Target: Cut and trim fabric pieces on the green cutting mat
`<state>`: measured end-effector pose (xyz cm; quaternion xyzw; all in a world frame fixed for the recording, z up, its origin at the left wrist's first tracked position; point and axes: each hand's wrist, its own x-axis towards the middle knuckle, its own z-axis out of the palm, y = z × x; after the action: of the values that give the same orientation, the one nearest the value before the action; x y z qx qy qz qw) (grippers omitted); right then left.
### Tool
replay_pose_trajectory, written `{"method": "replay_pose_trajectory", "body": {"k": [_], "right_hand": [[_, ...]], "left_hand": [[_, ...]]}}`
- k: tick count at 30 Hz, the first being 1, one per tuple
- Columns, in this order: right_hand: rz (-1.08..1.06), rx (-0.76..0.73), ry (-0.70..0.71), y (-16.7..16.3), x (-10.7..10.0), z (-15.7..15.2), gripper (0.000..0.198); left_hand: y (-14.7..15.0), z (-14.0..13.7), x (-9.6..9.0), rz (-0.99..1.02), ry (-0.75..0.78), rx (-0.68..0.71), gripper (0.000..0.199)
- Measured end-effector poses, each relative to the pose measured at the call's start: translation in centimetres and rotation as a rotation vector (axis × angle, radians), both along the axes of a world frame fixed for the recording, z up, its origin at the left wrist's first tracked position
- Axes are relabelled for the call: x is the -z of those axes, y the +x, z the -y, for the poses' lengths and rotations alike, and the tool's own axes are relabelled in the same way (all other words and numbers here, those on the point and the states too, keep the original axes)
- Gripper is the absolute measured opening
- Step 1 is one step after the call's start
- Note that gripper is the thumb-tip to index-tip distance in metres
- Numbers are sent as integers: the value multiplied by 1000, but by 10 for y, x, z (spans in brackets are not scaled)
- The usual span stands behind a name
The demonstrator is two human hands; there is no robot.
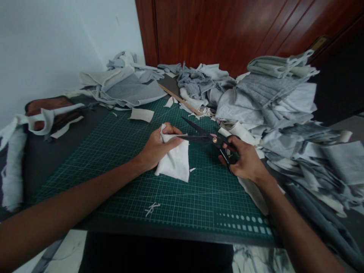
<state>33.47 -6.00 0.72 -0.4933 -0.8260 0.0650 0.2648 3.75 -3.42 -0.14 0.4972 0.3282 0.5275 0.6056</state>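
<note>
Left hand (159, 146) pinches the white cloth (175, 163) over the green mat (193, 212); right hand (247, 158), at the cloth's three o'clock, grips black scissors (215, 140), blades (199, 139) parted, the lower meeting the cloth's one-o'clock corner.

Dark tabletop (51, 159) — green gridded mat (199, 201), grey cloth (241, 106) piled at right

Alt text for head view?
A bare-handed person's left grip holds a white cloth piece while the right grip holds black scissors open, one blade at the cloth's top edge. Beneath is a green cutting mat, with grey and white fabric piles beyond.
</note>
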Motion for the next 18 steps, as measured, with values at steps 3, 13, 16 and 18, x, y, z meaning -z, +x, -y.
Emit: {"method": "replay_pose_trajectory", "body": {"k": [3, 13, 16, 18], "right_hand": [[33, 5, 18, 0, -1, 0, 28], [100, 17, 69, 1, -6, -1, 19], [102, 18, 90, 2, -8, -1, 18], [105, 24, 97, 2, -8, -1, 18]], "left_hand": [[0, -1, 2, -45, 55, -14, 47], [-3, 0, -3, -248, 154, -80, 47], [-5, 1, -3, -301, 175, -73, 44], [-5, 2, -4, -292, 132, -62, 47]]}}
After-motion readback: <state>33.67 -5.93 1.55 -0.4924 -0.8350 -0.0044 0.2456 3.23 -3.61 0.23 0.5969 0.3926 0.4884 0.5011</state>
